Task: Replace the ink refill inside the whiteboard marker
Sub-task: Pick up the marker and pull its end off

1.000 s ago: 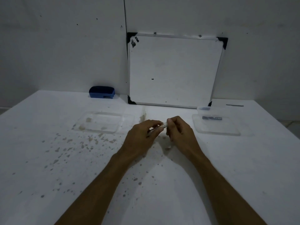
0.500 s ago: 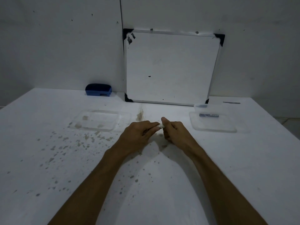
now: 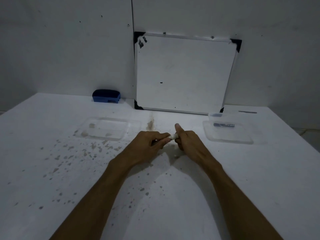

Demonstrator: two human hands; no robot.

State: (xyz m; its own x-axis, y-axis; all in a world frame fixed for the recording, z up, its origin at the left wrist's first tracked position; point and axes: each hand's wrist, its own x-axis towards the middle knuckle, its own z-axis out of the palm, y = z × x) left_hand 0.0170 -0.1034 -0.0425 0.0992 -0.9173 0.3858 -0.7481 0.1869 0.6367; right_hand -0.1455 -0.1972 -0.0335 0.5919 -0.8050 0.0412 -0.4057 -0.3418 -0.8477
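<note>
Your left hand (image 3: 149, 144) and right hand (image 3: 187, 142) meet above the middle of the white table (image 3: 259, 170), both closed on the whiteboard marker (image 3: 173, 136). Only a short pale stretch of it shows between your fingertips; the rest is hidden in your grips. Your right thumb sticks up. Off to your right, a clear tray (image 3: 230, 137) holds a dark marker-like piece (image 3: 223, 125). To your left lies another clear tray (image 3: 105, 129). A whiteboard (image 3: 183, 73) leans on the wall, a blue eraser (image 3: 106, 96) beside it.
</note>
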